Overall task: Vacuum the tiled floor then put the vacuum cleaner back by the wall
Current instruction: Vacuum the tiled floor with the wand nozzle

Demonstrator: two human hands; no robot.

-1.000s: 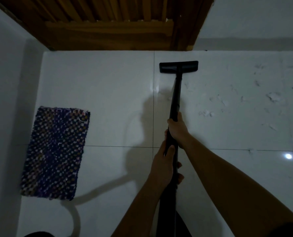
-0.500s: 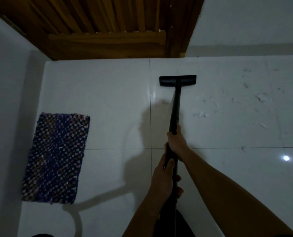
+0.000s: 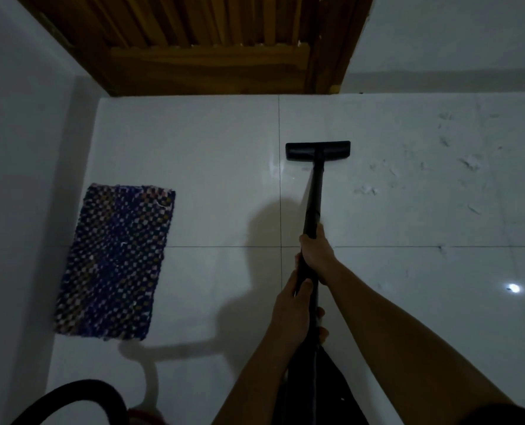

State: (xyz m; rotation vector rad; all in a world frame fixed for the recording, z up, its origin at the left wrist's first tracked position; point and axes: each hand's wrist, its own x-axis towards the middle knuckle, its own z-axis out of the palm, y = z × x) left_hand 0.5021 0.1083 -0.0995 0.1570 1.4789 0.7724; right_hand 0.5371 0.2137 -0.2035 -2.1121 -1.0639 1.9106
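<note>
A black vacuum wand (image 3: pixel 313 204) runs from my hands down to a flat black floor head (image 3: pixel 318 150) resting on the white tiled floor (image 3: pixel 212 167). My right hand (image 3: pixel 316 253) grips the wand further along, and my left hand (image 3: pixel 295 314) grips it lower, nearer my body. Bits of pale debris (image 3: pixel 366 190) lie scattered on the tiles to the right of the head. A black hose (image 3: pixel 80 391) curves in at the lower left.
A blue woven mat (image 3: pixel 117 262) lies on the floor at the left, near the white wall (image 3: pixel 19 148). A wooden door (image 3: pixel 212 47) stands at the far edge, with white wall (image 3: pixel 454 38) to its right. A bright light reflection (image 3: pixel 514 288) shines on the right tiles.
The floor head has been drawn back toward me, away from the door. The hose has come into view at the lower left. Both hands keep their grip on the wand.
</note>
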